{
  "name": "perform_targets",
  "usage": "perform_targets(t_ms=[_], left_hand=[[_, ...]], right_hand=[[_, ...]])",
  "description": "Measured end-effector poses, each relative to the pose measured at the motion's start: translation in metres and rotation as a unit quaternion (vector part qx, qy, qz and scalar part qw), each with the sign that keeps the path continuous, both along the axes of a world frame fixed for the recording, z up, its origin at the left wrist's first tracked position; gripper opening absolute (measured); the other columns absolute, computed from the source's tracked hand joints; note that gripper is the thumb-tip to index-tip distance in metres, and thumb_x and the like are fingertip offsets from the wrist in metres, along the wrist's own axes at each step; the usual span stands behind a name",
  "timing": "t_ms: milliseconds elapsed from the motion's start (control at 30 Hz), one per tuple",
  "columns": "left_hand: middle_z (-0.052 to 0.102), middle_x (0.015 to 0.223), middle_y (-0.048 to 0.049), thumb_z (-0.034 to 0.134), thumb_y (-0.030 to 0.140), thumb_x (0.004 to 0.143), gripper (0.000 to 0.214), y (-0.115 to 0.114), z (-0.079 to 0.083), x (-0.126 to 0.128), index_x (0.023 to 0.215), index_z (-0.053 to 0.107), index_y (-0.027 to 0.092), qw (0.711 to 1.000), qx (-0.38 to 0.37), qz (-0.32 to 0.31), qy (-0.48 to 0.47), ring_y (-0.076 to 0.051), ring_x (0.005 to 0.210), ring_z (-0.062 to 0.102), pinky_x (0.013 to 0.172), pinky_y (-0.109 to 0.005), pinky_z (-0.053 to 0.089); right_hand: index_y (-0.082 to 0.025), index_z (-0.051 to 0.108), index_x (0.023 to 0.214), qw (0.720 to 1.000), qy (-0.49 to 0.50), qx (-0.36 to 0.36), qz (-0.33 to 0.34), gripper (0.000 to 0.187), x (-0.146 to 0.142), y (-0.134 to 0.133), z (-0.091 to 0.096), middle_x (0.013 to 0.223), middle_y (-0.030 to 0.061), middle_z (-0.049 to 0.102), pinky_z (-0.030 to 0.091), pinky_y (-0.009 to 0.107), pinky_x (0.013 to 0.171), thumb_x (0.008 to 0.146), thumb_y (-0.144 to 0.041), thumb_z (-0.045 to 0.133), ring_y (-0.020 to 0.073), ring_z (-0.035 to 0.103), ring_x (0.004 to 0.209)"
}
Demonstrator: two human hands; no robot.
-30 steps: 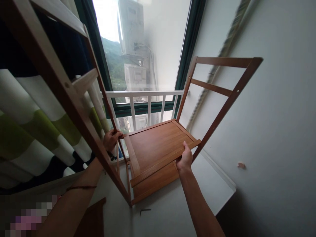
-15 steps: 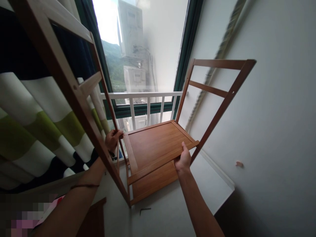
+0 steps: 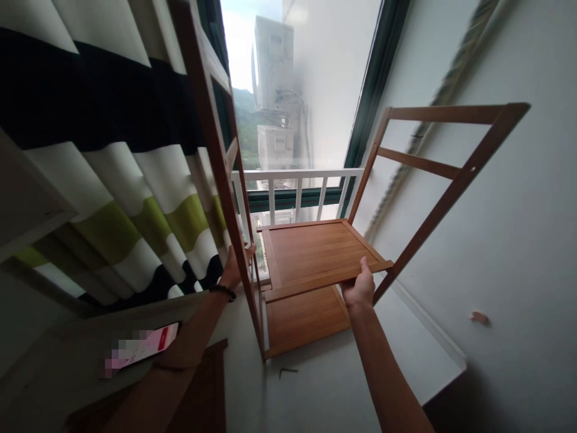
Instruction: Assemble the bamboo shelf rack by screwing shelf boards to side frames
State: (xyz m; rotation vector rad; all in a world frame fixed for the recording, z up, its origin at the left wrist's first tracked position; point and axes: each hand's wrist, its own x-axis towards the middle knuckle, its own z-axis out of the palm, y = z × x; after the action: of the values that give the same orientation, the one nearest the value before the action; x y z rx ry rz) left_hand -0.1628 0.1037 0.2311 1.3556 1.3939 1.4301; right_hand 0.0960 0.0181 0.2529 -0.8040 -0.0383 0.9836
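Observation:
A brown wooden rack stands with two shelf boards between its side frames. My right hand grips the front edge of the upper shelf board, thumb on top and fingers underneath. This board's right end meets the right side frame; its left end lies beside the left side frame, with a narrow gap visible. My left hand is closed around the left side frame's rear post, partly hidden by the front post. Below, the lower shelf board spans the two frames.
An L-shaped hex key lies on the white surface before the rack. At lower left are a phone and another brown wooden panel. Striped curtains hang left; a white railing and window are behind, a wall right.
The view has swung left, so the rack appears farther right. The left side frame stands more upright, and my left hand is now partly behind its front post. My right hand keeps its grip.

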Motion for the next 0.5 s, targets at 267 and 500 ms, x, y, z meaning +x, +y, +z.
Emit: perform_targets(t_ms=[267, 500], left_hand=[[0.063, 0.106, -0.0089, 0.043, 0.052, 0.084, 0.052, -0.086, 0.0, 0.001, 0.129, 0.041, 0.026, 0.976, -0.035, -0.176, -0.127, -0.022, 0.091, 0.063, 0.076, -0.037, 0.053], [0.051, 0.126, -0.0121, 0.043, 0.076, 0.068, 0.071, -0.132, -0.01, -0.002, 0.117, 0.054, 0.026, 0.957, 0.042, -0.255, -0.129, -0.03, 0.104, 0.055, 0.074, -0.042, 0.053]], right_hand=[[-0.016, 0.061, 0.098, 1.0, 0.017, 0.01, -0.006, 0.027, -0.023, -0.01, -0.012, 0.086, 0.0028, 0.071, 0.054, 0.03, 0.081, 0.081, -0.037, 0.056, 0.0155, 0.067, 0.083], [-0.016, 0.06, 0.099, 1.0, 0.003, 0.022, -0.01, 0.031, -0.022, -0.015, -0.014, 0.087, 0.0023, 0.07, 0.054, 0.03, 0.08, 0.078, -0.038, 0.06, 0.0152, 0.066, 0.082]])
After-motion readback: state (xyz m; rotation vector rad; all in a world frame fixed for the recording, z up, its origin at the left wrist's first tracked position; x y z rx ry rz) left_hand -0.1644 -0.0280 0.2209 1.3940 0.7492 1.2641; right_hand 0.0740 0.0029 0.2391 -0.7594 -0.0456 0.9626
